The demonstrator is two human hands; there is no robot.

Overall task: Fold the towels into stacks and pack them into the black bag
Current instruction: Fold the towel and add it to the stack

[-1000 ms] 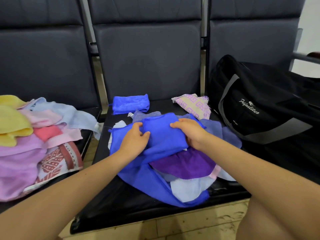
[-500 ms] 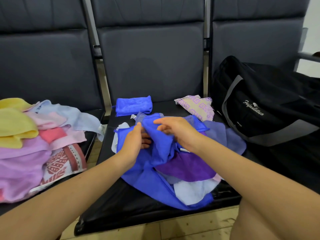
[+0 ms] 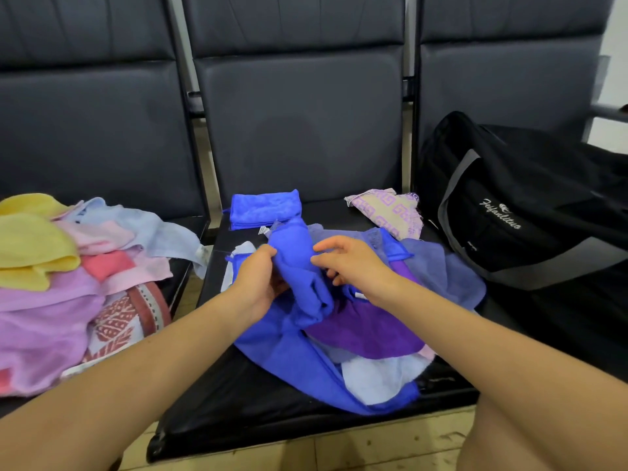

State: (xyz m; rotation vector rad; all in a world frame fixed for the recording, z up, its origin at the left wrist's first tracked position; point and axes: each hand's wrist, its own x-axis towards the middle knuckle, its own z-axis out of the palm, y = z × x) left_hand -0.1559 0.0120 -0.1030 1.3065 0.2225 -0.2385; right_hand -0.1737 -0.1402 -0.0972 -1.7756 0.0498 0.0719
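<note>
A bright blue towel (image 3: 295, 260) is bunched upright over a heap of blue, purple and pale towels (image 3: 370, 334) on the middle seat. My left hand (image 3: 258, 280) grips its left side. My right hand (image 3: 346, 263) is at its right side with curled fingers touching the cloth. A folded blue towel (image 3: 265, 209) lies at the back of the seat, with a folded beige and purple patterned towel (image 3: 390, 209) to its right. The black bag (image 3: 530, 212) sits on the right seat.
A second heap of yellow, pink, lilac and light blue towels (image 3: 68, 266) covers the left seat. Dark padded seat backs (image 3: 299, 130) rise behind everything. My knee (image 3: 543, 443) shows at the lower right, over a tiled floor (image 3: 339, 450).
The blue towel lay spread flat under both hands. They have gathered it into a narrow upright bundle, and my hands have come closer together.
</note>
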